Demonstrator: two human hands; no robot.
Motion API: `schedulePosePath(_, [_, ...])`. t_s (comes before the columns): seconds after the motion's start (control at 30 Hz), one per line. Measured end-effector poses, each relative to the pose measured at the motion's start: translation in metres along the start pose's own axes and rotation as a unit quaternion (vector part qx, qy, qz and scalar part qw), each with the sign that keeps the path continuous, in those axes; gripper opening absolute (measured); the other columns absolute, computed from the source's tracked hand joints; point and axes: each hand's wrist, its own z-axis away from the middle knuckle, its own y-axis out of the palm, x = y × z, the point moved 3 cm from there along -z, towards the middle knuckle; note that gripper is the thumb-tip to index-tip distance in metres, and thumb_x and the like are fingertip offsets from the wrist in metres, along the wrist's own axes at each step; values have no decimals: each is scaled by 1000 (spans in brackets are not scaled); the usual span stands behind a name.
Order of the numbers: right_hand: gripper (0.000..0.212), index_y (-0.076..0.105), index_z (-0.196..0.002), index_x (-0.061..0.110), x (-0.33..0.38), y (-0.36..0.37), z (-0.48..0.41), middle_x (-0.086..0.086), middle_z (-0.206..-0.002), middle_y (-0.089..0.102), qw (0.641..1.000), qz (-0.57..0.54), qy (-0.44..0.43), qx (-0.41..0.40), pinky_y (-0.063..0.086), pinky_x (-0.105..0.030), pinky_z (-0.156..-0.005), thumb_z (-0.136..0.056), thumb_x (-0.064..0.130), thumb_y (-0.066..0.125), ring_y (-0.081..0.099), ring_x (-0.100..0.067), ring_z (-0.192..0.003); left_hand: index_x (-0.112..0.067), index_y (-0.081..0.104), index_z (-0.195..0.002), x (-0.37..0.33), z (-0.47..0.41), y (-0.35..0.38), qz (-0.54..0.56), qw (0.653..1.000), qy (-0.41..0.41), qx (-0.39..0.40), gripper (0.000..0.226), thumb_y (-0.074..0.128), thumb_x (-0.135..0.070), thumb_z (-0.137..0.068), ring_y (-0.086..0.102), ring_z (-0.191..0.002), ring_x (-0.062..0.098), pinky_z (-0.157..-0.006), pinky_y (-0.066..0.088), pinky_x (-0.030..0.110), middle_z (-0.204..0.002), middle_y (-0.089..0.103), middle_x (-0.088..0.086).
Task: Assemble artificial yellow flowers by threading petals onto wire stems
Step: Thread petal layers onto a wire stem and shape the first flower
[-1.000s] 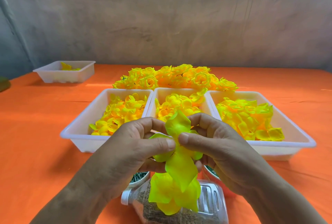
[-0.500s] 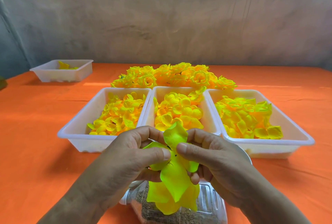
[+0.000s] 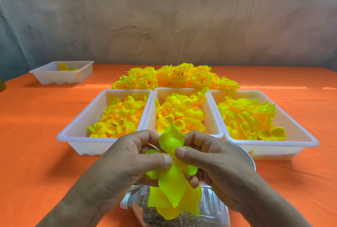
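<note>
Orange tabletop [image 3: 32,144] carries a row of three white trays [image 3: 182,90], each filled with loose yellow petals [image 3: 182,113]. Behind them sits a heap of finished yellow flowers [image 3: 175,77]. Left hand [image 3: 127,163] and right hand [image 3: 215,161] meet in front of the middle tray, above a clear bottle [image 3: 213,208] lying on its side. Fingers of both are clamped on a yellow petal cluster [image 3: 173,181], thumbs nearly touching. A small dark tip [image 3: 173,159] shows between the thumbs.
</note>
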Motion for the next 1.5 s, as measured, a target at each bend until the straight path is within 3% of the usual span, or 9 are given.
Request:
schedulePosePath(0.43, [9,72,-76,26,-2,-2,-3,-2,-74,64,1000,-8,-8,-11,42,-20,-42,-74,23,80,54,-13,-52,-16,74,-77,-2,-4,2,-1,1000,4,-11,19,73,-11,-59,71,-68,23,-53,55,29,-84,74,12])
schedulePosePath(0.8, [9,70,-81,20,-9,-6,-5,-3,-71,64,1000,-2,-2,-20,40,-20,-42,-73,25,73,55,-13,-50,-17,74,-79,4,-9,0,-14,1000,-5,-14,20,72,-13,-59,70,-66,21,-53,54,28,-83,74,10])
schedulePosePath(1.0, [16,63,-94,9,-11,-9,-4,-3,-70,64,998,45,17,-47,36,-22,-35,-83,14,73,55,-14,-52,-13,73,-83,13,-9,0,-15,999,-31,-1,22,71,-11,-61,73,-73,27,-56,56,32,-91,75,15])
schedulePosePath(1.2, [30,63,-96,19,-12,-13,-6,0,-72,66,991,109,22,-79,35,-23,-32,-72,24,80,55,-17,-48,-25,75,-89,19,-10,2,-45,997,-59,18,30,70,-15,-61,68,-68,19,-53,54,28,-83,71,11])
schedulePosePath(1.3, [35,61,-98,24,-14,-14,-7,-4,-81,68,984,150,30,-91,36,-23,-34,-66,31,76,57,-17,-51,-27,74,-93,20,-9,2,-60,996,-70,19,33,71,-17,-61,69,-70,19,-53,54,28,-93,72,21])
schedulePosePath(1.5, [25,63,-91,33,-14,-16,-7,6,-81,64,971,212,21,-107,38,-18,-38,-75,25,80,55,-6,-48,-22,71,-99,23,-7,2,-86,992,-83,33,36,71,-18,-63,69,-70,18,-55,55,29,-94,73,19])
